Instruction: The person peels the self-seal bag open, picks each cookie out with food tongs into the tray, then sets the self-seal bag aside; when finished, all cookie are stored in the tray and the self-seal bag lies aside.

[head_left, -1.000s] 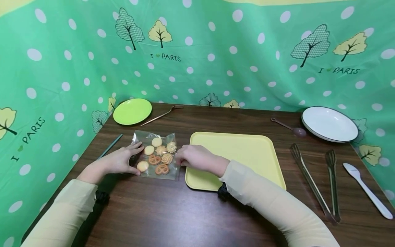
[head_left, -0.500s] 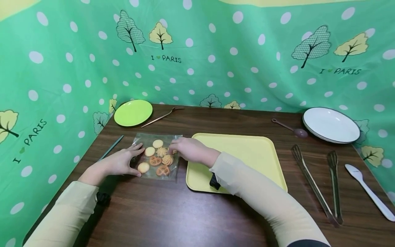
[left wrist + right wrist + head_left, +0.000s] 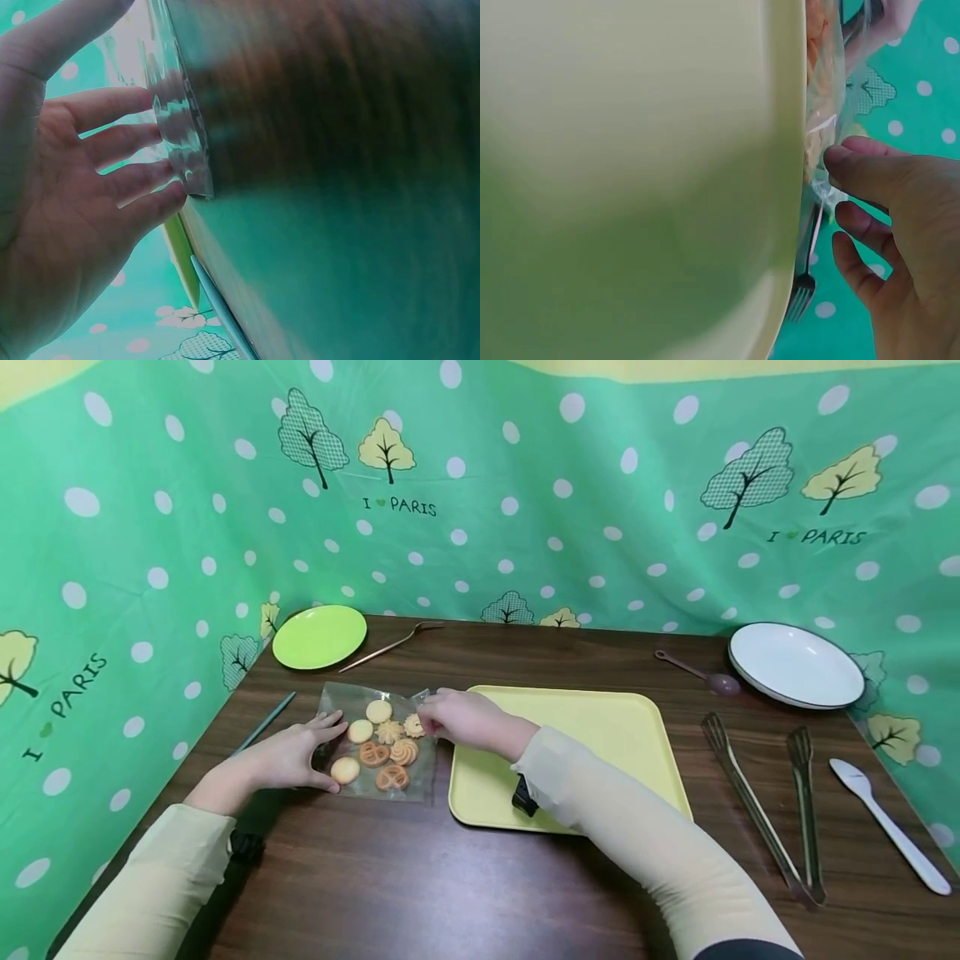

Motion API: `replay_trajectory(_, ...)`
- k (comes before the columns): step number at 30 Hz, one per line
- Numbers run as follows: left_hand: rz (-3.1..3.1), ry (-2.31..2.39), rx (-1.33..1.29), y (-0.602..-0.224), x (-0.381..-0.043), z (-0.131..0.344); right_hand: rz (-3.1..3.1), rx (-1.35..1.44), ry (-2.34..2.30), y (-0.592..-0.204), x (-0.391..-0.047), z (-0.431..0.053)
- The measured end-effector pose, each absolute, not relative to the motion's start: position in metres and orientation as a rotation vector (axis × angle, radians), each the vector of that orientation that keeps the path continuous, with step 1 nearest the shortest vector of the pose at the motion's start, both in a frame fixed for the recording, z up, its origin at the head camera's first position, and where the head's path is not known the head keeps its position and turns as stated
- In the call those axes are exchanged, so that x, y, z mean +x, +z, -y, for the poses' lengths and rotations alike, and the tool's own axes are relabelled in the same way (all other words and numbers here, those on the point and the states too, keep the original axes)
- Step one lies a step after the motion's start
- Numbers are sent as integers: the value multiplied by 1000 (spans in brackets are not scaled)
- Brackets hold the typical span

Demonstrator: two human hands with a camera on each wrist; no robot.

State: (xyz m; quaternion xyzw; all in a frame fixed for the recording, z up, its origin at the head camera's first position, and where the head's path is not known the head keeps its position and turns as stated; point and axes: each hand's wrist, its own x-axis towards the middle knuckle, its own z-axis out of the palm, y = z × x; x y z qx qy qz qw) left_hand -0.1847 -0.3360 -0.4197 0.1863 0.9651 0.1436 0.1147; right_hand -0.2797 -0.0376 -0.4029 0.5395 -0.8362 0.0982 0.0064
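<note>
A clear plastic bag (image 3: 347,697) of assorted cookies (image 3: 392,777), some round, some pretzel-shaped, lies flat on the dark wooden table (image 3: 360,877). My left hand (image 3: 296,756) rests at the bag's left edge with fingers spread, and in the left wrist view the straight fingertips touch the plastic. At the upper right corner, my right hand (image 3: 476,720) pinches the bag's edge between thumb and fingers, as the right wrist view shows; its other fingers are loosely bent. The right forearm reaches over a yellow tray (image 3: 600,752) beside the bag.
Behind the bag are a green plate (image 3: 319,637) and a fork (image 3: 390,646). A thin teal stick (image 3: 264,722) lies left. On the right are metal tongs (image 3: 757,810), a white plastic knife (image 3: 892,827), a small brown spoon (image 3: 722,683) and a white dish (image 3: 797,662).
My right hand has shifted from the bag's right side up to its upper right corner, briefly covering a cookie there that shows again now. The left hand has stayed in place.
</note>
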Motion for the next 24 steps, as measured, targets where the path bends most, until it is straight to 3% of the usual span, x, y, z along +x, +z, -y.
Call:
replay_trajectory(13,-2821,428,529,-420,-185,335,2597,1810,512,-412,-287,17)
replay_trajectory(24,-2827,419,521,-419,-183,334,2606,1724,419,-403,-292,31)
